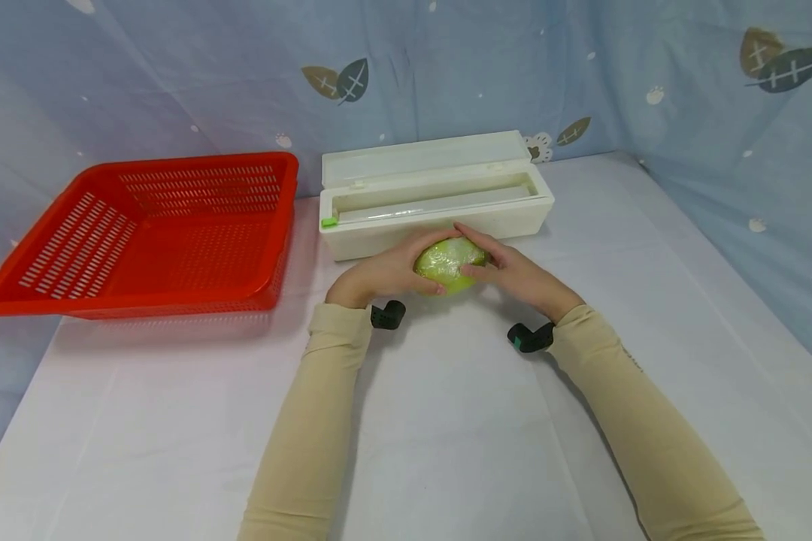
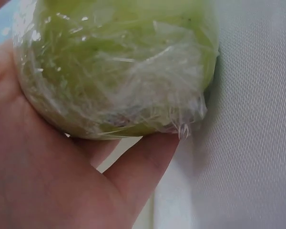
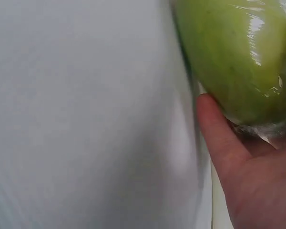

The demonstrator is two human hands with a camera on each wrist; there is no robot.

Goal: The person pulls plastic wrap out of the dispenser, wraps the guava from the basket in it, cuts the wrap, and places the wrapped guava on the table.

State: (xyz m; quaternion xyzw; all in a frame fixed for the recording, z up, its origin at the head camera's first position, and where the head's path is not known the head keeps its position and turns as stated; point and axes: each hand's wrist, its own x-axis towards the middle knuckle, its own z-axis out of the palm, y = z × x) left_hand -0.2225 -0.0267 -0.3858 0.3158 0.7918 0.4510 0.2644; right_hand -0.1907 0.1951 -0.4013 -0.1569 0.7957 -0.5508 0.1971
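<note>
A smooth, rounded green fruit (image 1: 446,263) wrapped in clear cling film sits between both hands on the white table, in front of the white cling film box (image 1: 440,207). My left hand (image 1: 395,269) grips its left side, with fingers behind and thumb in front. On the other side, my right hand (image 1: 514,272) holds it in the same way. Wrinkled, bunched film shows on the fruit (image 2: 133,71) near the thumb in the left wrist view. The right wrist view shows smoother film over the fruit (image 3: 238,57). Fingers behind the fruit are partly hidden.
The box stands with its lid (image 1: 426,158) raised, a pale roll (image 1: 440,203) inside and a green slider (image 1: 328,222) at its left end. A red plastic basket (image 1: 271,289) stands at the left. A blue patterned curtain (image 1: 433,68) hangs behind the table.
</note>
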